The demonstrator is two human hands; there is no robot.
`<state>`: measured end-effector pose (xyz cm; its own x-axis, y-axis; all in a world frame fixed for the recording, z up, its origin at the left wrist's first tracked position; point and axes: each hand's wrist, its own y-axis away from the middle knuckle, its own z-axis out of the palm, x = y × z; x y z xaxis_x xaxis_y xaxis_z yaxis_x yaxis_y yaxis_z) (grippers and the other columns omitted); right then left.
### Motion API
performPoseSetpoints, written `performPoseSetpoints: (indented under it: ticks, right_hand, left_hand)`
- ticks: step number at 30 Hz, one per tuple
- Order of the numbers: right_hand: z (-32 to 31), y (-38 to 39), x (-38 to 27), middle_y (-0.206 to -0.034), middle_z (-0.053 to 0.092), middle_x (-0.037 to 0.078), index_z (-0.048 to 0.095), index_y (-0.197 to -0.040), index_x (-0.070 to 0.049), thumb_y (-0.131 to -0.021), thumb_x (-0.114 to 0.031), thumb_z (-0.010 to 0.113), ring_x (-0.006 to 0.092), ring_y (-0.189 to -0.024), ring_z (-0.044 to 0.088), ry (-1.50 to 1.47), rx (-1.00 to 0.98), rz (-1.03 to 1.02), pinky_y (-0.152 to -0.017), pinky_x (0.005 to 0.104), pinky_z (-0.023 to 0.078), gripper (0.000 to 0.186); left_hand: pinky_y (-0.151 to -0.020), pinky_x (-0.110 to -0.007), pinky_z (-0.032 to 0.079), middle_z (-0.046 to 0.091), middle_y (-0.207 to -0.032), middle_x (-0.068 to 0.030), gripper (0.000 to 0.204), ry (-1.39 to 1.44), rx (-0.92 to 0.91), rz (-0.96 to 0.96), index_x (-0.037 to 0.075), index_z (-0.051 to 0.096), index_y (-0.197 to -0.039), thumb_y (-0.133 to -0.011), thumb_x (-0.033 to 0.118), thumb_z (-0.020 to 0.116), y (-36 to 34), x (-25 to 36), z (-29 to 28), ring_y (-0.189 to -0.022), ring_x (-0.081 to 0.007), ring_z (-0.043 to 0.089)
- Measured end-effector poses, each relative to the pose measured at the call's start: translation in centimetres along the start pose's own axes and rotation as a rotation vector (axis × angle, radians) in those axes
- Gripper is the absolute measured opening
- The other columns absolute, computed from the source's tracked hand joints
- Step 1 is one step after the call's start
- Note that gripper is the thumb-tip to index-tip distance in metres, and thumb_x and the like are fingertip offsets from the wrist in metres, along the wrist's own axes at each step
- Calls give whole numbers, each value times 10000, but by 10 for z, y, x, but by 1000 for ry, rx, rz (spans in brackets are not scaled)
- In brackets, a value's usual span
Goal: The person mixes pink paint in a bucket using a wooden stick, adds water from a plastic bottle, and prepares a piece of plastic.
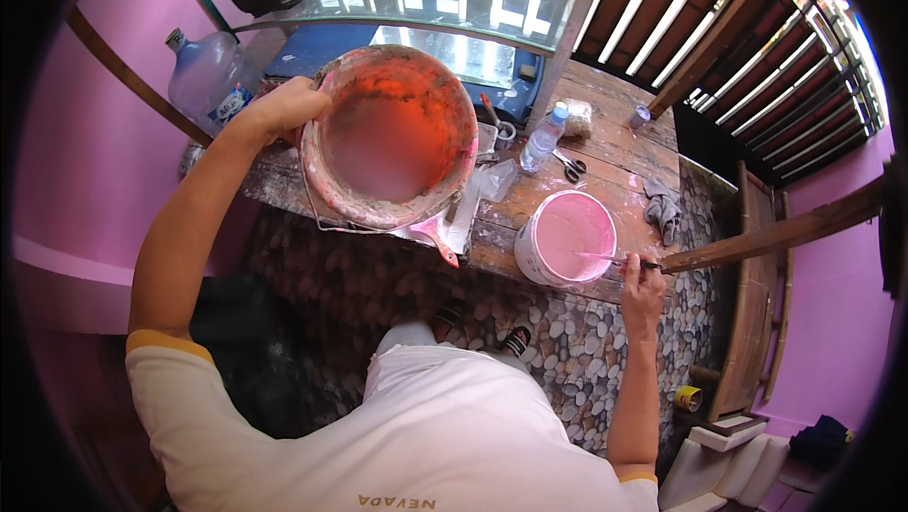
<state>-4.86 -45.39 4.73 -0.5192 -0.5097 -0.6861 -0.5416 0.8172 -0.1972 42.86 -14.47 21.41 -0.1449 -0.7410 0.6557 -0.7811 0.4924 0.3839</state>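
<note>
Orange-lined bucket (416, 120) held up beside a pail (530, 259) of pink paint (561, 236)

Tilted so its mouth faces up toward the view, the bucket hangs over the near edge of the surface (613, 160). Dark grime blotches its upper inside wall; the bottom is blurred, so I cannot tell what is in it. Its thick rim is crusted grey and pink, and a wire handle (355, 229) droops below. The left hand (291, 104) is clamped on the rim's left side.

On the surface stands the pail, white outside, pink inside. The right hand (643, 276) pinches a thin tool (603, 258) whose pink-coated end reaches over the pail's rim. Behind are a clear bottle (542, 145) with a blue cap and a small cup (507, 132). Farther left stands a large bluish water jug (201, 77).
</note>
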Motion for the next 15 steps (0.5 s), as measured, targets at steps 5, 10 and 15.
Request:
performPoseSetpoints:
  ticks: [5, 10, 15]
  right_hand:
    - [1, 0, 2, -855, 706, 170, 683, -1042, -14, -1051, -232, 560, 322, -764, 690, -32, 20, 11, -704, 429, 538, 251]
    - [4, -1, 5, -811, 717, 148, 685, -1002, 2, -1043, -201, 587, 274, -724, 710, -33, 77, -97, -680, 386, 551, 229]
    - [1, -2, 5, -894, 694, 173, 683, -1006, -24, -1014, -167, 611, 330, -749, 696, -96, 60, -113, -683, 424, 548, 161]
  left_hand:
    - [-491, -336, 508, 649, -797, -90, 242, -60, -53, 56, -30, 667, -907, -812, 176, 585, -3, 68, 42, -611, -205, 659]
    - [-554, -375, 539, 671, -804, -143, 299, -175, -5, 142, -85, 670, -920, -799, 177, 591, -10, 119, 83, -663, -241, 685]
    - [-587, -396, 555, 691, -850, -172, 328, -247, -83, 188, -102, 697, -942, -785, 162, 579, -13, 153, 117, -696, -257, 699]
